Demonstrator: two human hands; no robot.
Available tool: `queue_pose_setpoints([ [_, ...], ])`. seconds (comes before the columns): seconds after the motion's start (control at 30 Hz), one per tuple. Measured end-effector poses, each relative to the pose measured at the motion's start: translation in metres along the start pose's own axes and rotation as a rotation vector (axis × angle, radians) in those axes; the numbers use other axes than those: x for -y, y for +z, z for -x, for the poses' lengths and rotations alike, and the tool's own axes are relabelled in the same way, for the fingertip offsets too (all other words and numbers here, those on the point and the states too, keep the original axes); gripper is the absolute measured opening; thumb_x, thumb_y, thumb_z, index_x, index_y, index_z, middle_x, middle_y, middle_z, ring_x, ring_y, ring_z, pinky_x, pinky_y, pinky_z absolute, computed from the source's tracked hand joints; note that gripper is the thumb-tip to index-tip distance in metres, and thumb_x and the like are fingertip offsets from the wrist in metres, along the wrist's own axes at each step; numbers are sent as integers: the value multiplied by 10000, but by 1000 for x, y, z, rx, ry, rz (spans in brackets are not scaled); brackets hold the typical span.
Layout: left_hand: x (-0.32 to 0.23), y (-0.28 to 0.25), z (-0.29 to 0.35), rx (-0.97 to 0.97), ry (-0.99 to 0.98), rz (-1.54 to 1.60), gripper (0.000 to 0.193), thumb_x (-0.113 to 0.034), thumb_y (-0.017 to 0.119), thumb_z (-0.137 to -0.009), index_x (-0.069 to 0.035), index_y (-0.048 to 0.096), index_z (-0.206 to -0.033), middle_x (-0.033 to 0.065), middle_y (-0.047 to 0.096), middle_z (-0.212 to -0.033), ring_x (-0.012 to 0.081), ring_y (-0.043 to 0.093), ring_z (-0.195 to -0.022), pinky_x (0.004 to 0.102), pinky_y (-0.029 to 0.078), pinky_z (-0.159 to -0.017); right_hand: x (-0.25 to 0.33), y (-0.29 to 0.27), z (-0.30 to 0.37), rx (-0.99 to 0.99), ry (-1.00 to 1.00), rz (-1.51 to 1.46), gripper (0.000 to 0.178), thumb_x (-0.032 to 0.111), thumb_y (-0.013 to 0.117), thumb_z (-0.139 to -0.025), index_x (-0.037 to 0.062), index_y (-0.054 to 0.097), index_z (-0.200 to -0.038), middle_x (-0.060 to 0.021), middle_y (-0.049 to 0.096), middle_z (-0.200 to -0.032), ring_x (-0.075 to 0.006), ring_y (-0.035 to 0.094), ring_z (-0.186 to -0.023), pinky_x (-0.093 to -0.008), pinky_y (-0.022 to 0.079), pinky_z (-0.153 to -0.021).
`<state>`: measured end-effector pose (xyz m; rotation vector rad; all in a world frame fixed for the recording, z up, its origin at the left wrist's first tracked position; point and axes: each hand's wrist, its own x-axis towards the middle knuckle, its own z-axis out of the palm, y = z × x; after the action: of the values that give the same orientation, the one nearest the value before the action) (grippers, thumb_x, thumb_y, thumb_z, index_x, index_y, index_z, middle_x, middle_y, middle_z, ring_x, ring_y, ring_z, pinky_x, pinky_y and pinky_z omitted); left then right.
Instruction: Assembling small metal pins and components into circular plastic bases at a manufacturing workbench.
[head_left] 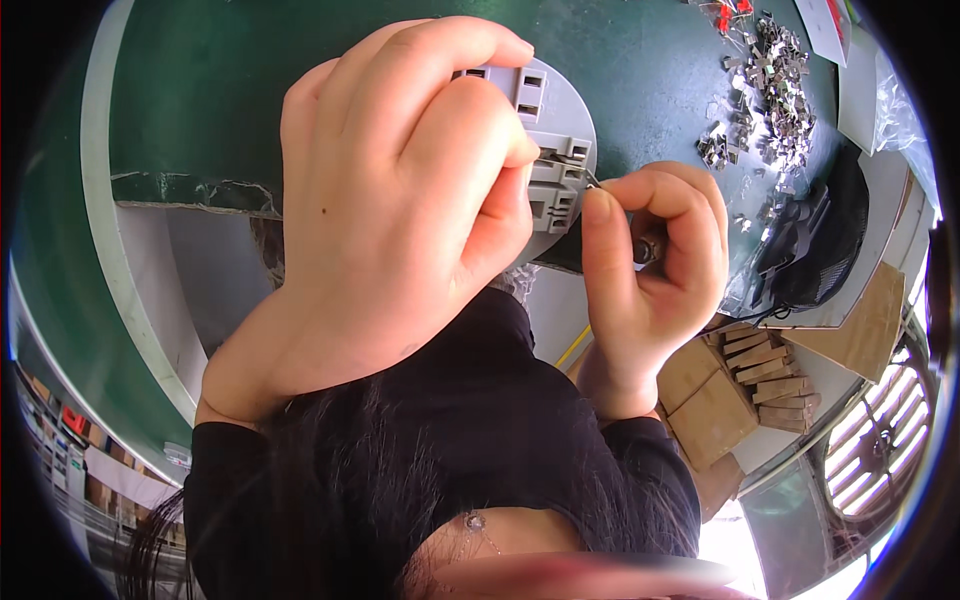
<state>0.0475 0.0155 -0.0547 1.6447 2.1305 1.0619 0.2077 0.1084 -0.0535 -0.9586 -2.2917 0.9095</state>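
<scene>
A round light-grey plastic base (580,105) with raised slotted blocks lies on the green table under my hands. Across its left part my left hand (400,170) is closed, hiding much of it. The thumb and forefinger press together over the slotted blocks, and what they pinch is hidden. At the base's right edge my right hand (660,250) is closed, thumb and forefinger pinching a thin metal piece (593,181). This piece reaches toward a slotted block. A dark rounded end (643,250) shows inside the curled right fingers; I cannot tell what it belongs to.
Small metal clips (785,95) lie heaped at the far right of the green table (200,110), near red parts (733,14). A black mesh bag (835,235) sits right. Below it are cardboard pieces (765,365) and a fan (880,440).
</scene>
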Motion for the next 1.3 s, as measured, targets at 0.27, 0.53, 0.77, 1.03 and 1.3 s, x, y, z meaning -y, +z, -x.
queue_pose_setpoints([
  [0.27, 3, 2, 4, -23, 12, 34, 195, 34, 728, -750, -65, 611, -870, 134, 635, -1255, 253, 595, -1016, 343, 478, -859, 3, -1, 2, -19, 18, 15, 175, 3, 794, -760, 46, 653, -854, -66, 625, -847, -146, 565, -667, -263, 434, -549],
  [0.53, 7, 4, 4, -29, 48, 6, 197, 30, 729, -747, -67, 607, -866, 133, 641, -1245, 261, 605, -1016, 348, 476, -867, 4, 4, 3, -28, 36, -23, 165, 5, 789, -770, 47, 654, -856, -60, 623, -858, -144, 560, -669, -263, 426, -550],
  [0.77, 11, 3, 5, -35, 81, -12, 199, 27, 729, -744, -70, 603, -863, 132, 646, -1236, 269, 613, -1016, 352, 474, -874, 4, 3, 3, -65, 39, 27, 159, 10, 788, -780, 55, 657, -859, -54, 624, -870, -126, 526, -651, -256, 401, -537],
  [1.03, 14, 5, 3, -40, 120, -44, 201, 23, 730, -740, -73, 599, -860, 132, 652, -1226, 278, 622, -1016, 357, 471, -882, 6, 5, 4, -64, 80, 10, 152, 17, 787, -789, 59, 661, -862, -45, 622, -873, -112, 509, -646, -250, 387, -534],
  [1.3, 17, 4, 5, -41, 161, -85, 204, 19, 731, -736, -76, 595, -856, 131, 658, -1216, 286, 632, -1016, 362, 469, -890, 2, 5, 2, -50, 50, -25, 151, 14, 786, -786, 57, 659, -855, -52, 622, -865, -116, 512, -639, -253, 390, -534],
])
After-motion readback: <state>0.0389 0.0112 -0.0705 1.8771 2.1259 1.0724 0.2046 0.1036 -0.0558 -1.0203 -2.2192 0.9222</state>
